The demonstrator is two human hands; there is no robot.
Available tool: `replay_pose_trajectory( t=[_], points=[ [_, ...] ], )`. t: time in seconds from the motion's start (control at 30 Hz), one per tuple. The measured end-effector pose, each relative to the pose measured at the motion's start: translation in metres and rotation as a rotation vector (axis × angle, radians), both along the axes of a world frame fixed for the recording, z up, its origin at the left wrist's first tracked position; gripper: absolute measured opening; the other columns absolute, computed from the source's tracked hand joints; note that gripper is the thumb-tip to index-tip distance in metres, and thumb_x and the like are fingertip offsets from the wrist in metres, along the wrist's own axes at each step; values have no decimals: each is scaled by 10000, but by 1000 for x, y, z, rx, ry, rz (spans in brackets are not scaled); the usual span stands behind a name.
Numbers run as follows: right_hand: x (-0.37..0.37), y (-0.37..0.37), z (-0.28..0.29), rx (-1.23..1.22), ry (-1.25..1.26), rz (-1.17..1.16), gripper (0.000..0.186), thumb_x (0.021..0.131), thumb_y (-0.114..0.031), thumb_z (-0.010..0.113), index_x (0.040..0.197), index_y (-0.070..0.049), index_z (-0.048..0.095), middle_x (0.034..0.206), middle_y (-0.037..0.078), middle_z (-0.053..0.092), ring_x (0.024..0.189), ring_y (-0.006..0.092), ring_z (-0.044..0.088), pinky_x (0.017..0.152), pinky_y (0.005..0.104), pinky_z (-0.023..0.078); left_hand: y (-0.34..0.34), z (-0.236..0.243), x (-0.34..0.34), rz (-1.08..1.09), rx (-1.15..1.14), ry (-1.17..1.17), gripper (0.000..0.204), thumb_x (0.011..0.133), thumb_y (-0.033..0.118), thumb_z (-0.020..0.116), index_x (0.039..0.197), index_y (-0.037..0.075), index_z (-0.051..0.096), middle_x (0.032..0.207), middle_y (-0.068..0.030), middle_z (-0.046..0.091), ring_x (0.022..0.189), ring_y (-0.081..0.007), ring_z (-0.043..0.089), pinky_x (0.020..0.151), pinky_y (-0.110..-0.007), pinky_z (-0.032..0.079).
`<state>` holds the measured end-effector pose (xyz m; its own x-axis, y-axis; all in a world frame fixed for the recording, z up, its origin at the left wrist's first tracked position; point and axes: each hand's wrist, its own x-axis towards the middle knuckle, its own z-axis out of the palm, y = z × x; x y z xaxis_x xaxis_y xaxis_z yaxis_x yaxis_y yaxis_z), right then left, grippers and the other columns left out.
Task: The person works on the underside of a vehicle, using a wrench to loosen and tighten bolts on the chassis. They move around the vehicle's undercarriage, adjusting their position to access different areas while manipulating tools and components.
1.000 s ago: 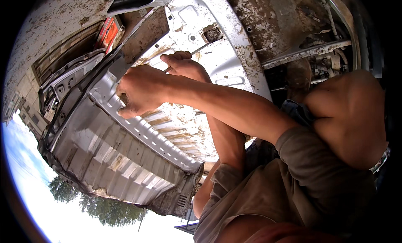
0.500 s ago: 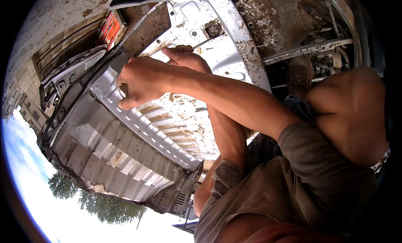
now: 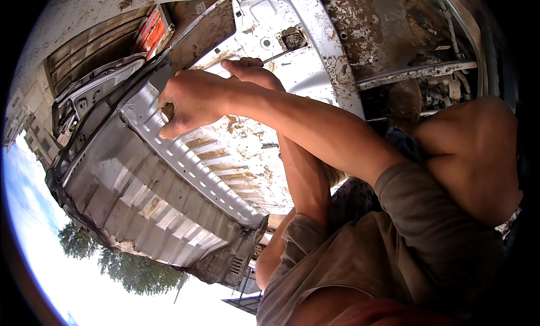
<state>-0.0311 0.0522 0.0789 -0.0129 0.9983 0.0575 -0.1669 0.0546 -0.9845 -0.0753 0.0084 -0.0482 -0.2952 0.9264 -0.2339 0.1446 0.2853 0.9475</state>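
Slanting up-right: slim rod [image 3: 278, 55] in left hand's [image 3: 254, 73] grasp; right hand [image 3: 194, 98] curled, hold unclear.

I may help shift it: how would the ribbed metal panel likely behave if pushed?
The ribbed metal panel is probably stiff, given its raised ribs. Its breadth suggests it would be awkward to shift. Its ragged lower edge may bend more easily.
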Motion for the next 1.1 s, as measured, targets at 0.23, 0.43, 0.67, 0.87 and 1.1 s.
replay_pose_trajectory(
  t=[0.23,0.43,0.67,0.87,1.1],
  points=[
    [-9,6,-8,70,7,-16,489,735,-472,748,846,4,724,680,169,677,653,328,668,651,420,523,3,0,0,6,0,-19,385,1038,332,497,815,18,497,762,-150,573,676,-255,549,614,-343,484],
    [-12,8,-11,77,20,-32,490,747,-467,751,865,8,734,708,176,692,694,338,689,688,415,539,6,-1,4,-20,-5,-24,368,1035,335,493,841,23,505,782,-160,578,698,-269,552,632,-355,483],
    [-21,7,-8,43,-31,4,450,740,-452,764,825,-13,713,719,191,682,701,367,677,684,440,536,6,-3,1,-45,-16,-40,351,1032,338,488,870,28,514,804,-171,583,723,-286,556,653,-368,481],
    [-26,8,-11,58,-24,-7,447,757,-457,753,808,-15,707,720,181,682,701,366,673,671,450,525,10,-4,-4,-95,-24,-34,338,1030,341,483,896,33,523,824,-181,588,744,-300,560,671,-380,480],
    [-27,7,-15,55,8,20,420,766,-430,762,770,-18,685,693,157,667,664,331,662,636,422,509,8,-2,-8,-130,-28,-9,327,1027,345,478,926,39,532,847,-193,593,770,-316,564,692,-393,479]
  ],
)
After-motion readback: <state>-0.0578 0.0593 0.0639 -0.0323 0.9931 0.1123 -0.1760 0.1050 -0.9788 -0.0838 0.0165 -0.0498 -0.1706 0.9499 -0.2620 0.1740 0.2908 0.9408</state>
